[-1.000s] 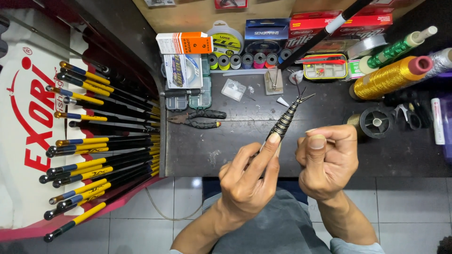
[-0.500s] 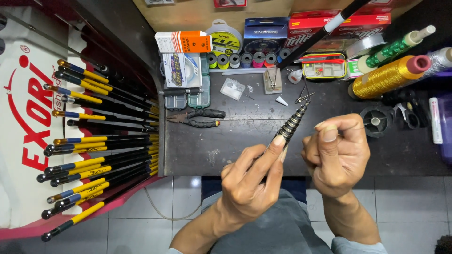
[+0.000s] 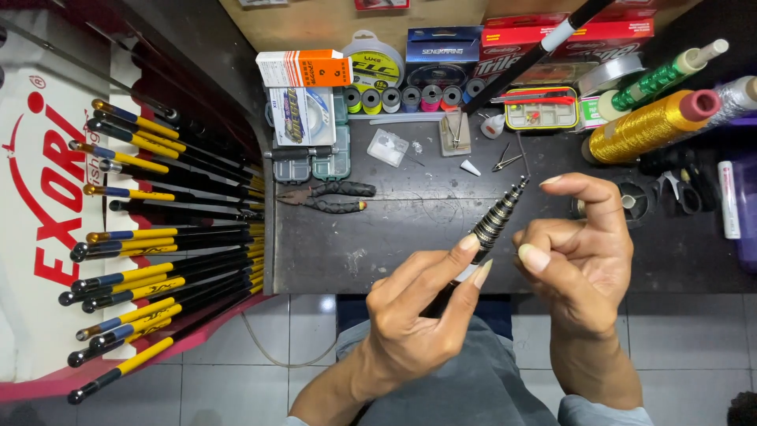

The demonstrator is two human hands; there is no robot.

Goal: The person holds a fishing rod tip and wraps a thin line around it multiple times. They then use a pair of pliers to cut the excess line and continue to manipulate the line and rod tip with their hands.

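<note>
While pinching with the left hand (image 3: 418, 323) the near end of a collapsed rod section (image 3: 495, 219), between thumb and fingertips, holds it tilted above the near edge of the dark workbench (image 3: 331, 252), tip pointing far and right. Curls the right hand (image 3: 579, 256) just right of it, thumb and bent fingers drawn together, forefinger lifted. Cannot tell whether pinching a fine thread there or nothing at all.

Looks risky in a few ways. Grips the section at one end only, so could let it swivel or slip out and fall to the tiled floor (image 3: 300, 331) below, since most of it hangs off the bench edge. Could bend or knock the small stacked rings with a careless squeeze from the right. Could also sweep the tip into the small metal clip (image 3: 505, 162) lying just beyond it, or towards the gold thread spool (image 3: 643, 126) at far right, and scatter loose bits. Leaves the pliers (image 3: 331, 197) to the left, well apart.
</note>
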